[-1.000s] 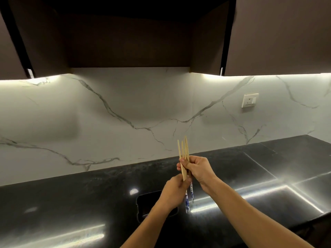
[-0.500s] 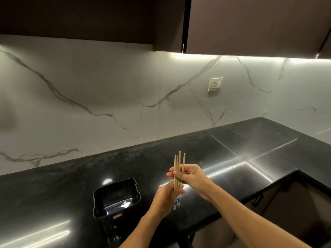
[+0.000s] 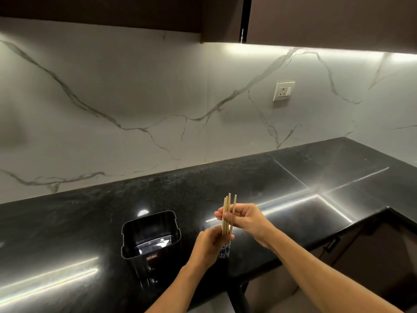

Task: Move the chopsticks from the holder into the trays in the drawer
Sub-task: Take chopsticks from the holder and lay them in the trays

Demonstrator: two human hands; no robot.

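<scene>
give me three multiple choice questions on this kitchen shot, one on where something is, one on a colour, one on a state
1. Where is the black holder relative to the hands?
A. To their left on the countertop
B. To their right by the wall socket
C. Behind them against the wall

2. What colour is the pattern on the lower ends of the chopsticks?
A. Red and gold
B. Blue and white
C. Plain green

3. How are the chopsticks held?
A. Lying flat on the countertop
B. Standing in the holder
C. Upright, gripped by both hands

Answers:
1. A: the holder stands on the black countertop, left of the left hand.
2. B: blue and white marks show below the left hand.
3. C: the left hand grips low and the right hand pinches higher up, tips pointing up.
</scene>
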